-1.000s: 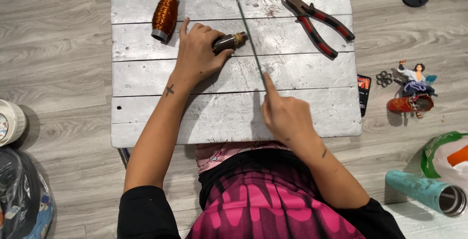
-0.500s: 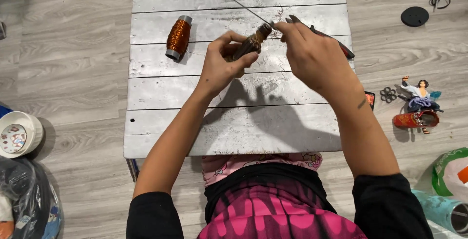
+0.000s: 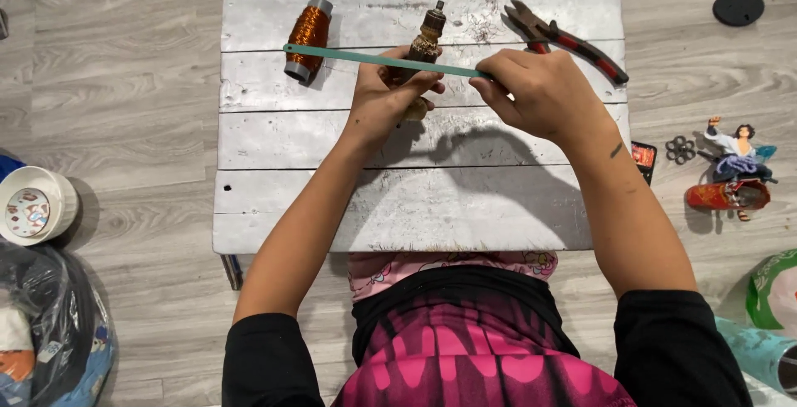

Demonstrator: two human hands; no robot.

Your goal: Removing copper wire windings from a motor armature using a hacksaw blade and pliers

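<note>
L hand [image 3: 383, 98] fingers wrapped round small brown bottle-shaped piece [image 3: 425, 41], upright, top poking above fingertips. R hand [image 3: 538, 91] pinches end of thin teal blade [image 3: 374, 60], which runs left across L fingers toward copper wire spool [image 3: 308, 40]; pliers [image 3: 564, 39] just beyond R knuckles

The scene is evenly and fairly brightly lit, with soft light falling from above and slightly from the far side. Both forearms throw broad, soft-edged shadows onto the whitewashed board [image 3: 415, 208], pooling just below the left hand [image 3: 386, 95] and the right hand [image 3: 540, 91], nearer the body than the fingers. A narrow shadow hugs the copper wire spool [image 3: 309, 40] to the left of the fingers. No harsh glare shows; the board's pale paint reads slightly washed out. Focus is sharp around the fingers, with mild wide-angle stretching towards the frame's corners.
</note>
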